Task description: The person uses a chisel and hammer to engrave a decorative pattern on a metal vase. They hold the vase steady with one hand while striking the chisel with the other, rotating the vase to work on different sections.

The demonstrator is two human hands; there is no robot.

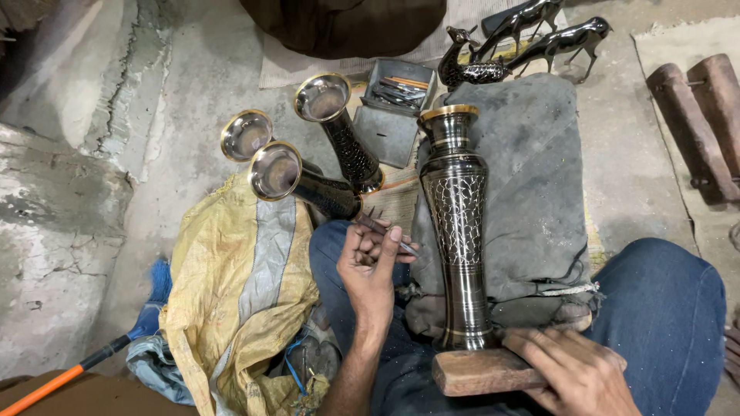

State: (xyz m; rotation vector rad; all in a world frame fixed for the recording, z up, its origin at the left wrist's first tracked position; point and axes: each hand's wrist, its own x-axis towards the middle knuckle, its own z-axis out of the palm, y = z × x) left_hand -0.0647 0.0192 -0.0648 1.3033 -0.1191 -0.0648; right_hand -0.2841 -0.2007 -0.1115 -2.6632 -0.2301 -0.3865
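The vase point(456, 223) lies on a grey pad point(532, 177), long axis running away from the body, rim far, base near. A thin tool point(385, 231) is pinched in the left hand point(370, 270) just left of the vase's middle. A wooden block point(482, 371) at the vase's base is gripped by the right hand point(574, 374), fingers pressed over it.

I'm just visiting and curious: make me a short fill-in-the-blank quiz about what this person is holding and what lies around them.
1. The left hand holds a thin metal ____.
2. The right hand grips a ____ block at the base of the tall black engraved metal vase.
3. Beside the yellow sack lie ____ smaller black vases with shiny flared mouths.
4. The tall vase rests on a grey ____.

Missing words: tool; wooden; three; cloth
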